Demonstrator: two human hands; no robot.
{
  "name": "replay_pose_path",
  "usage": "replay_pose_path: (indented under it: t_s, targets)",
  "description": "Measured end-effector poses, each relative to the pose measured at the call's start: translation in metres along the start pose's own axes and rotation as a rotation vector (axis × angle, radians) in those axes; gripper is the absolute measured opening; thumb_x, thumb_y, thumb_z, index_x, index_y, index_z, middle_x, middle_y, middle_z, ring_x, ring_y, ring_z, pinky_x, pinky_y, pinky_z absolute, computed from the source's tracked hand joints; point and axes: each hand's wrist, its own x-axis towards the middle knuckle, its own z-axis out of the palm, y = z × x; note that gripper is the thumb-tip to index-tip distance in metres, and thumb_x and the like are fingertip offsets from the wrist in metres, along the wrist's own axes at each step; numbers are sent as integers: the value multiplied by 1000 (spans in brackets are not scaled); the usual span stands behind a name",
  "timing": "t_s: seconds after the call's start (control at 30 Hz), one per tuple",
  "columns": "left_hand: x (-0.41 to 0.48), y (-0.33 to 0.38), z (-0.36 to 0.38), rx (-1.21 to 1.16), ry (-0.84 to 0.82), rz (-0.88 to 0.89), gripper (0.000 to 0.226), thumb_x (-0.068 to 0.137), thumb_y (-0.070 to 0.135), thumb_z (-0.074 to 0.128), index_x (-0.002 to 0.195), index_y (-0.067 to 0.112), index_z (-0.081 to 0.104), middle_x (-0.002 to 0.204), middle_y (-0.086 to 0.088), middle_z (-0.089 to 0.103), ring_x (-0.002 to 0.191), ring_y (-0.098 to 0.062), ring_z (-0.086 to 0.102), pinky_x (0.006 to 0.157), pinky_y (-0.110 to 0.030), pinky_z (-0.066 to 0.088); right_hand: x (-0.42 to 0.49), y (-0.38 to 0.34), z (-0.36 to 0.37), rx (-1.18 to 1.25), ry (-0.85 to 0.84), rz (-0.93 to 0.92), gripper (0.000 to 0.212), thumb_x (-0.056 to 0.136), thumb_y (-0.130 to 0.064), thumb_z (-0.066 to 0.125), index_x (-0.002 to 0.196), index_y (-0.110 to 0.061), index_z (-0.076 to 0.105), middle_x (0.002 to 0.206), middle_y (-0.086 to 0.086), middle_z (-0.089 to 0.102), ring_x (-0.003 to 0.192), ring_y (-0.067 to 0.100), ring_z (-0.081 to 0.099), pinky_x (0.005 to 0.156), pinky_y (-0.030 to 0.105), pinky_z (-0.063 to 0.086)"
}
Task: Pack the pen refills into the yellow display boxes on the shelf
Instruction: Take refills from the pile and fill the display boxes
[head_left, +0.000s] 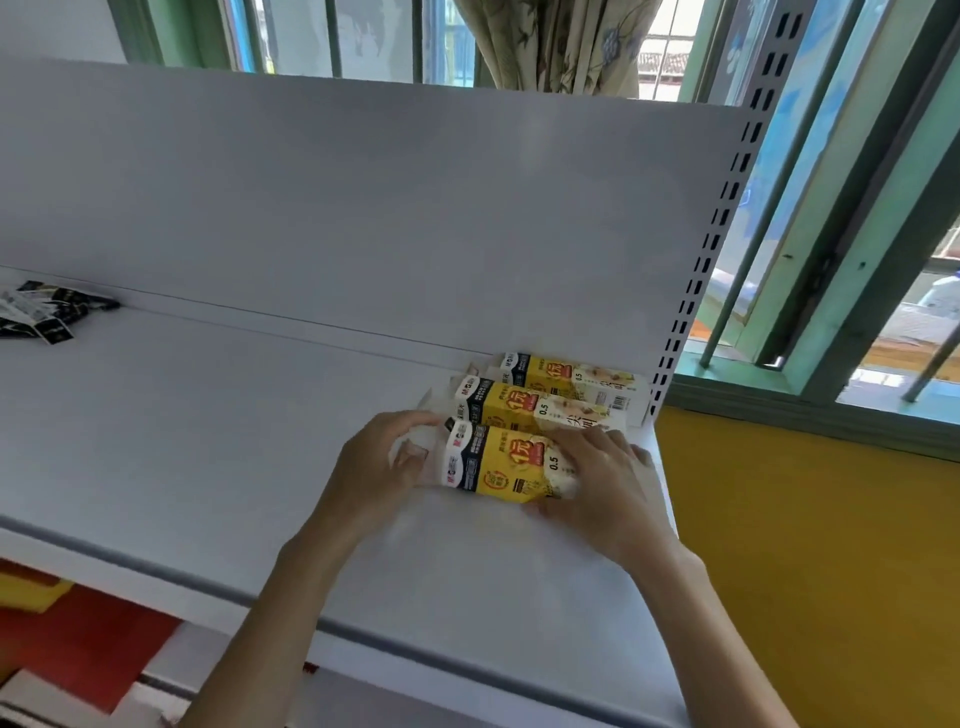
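Head view shows both forearms reaching up and forward onto the white shelf, hands apart at opposite ends of the nearest yellow box. The left hand curls its fingers round that box's white left end; the right hand grips its right end, fingers draped over the top and thumb on the near side. Contents at the left end are too blurred to make out. Just behind this box, touching it, lies the middle box, and behind that the far box against the back panel. Right of them rises a slotted upright. Far left of the nearest box lie black packets.
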Motion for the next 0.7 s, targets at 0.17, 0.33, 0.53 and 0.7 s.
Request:
replay_pose_path:
  t_s: [0.17,0.33,0.53,0.7]
  targets:
    - [-25,-9,5,133,29,-17,40,87,0,53,122,19,58,123,4,56,112,-8,51,85,2,27,-12,-1,-2,284,138,-136,51,83,-35,66,130,-21,51,130,-3,52,123,15,42,102,37,39]
    - [-59,-6,-9,225,-14,-33,43,91,4,50,130,21,51,139,4,44,129,-13,39,101,-12,21,-64,-34,17,432,330,-185,43,87,-9,59,129,-12,52,127,-2,55,118,5,42,99,25,37]
    - [-170,-29,-65,265,248,-129,34,91,6,50,120,22,58,132,10,44,122,-2,40,100,-15,30,-122,-111,40,682,271,-205,39,89,-9,46,128,-13,53,126,-2,56,117,9,49,95,2,32]
    - [-311,-62,-105,274,442,-561,35,92,6,48,124,17,56,125,7,52,108,-2,48,88,-16,36,-173,-166,87,572,-5,-275,36,89,-7,44,121,-11,60,117,9,65,105,23,61,99,37,40]
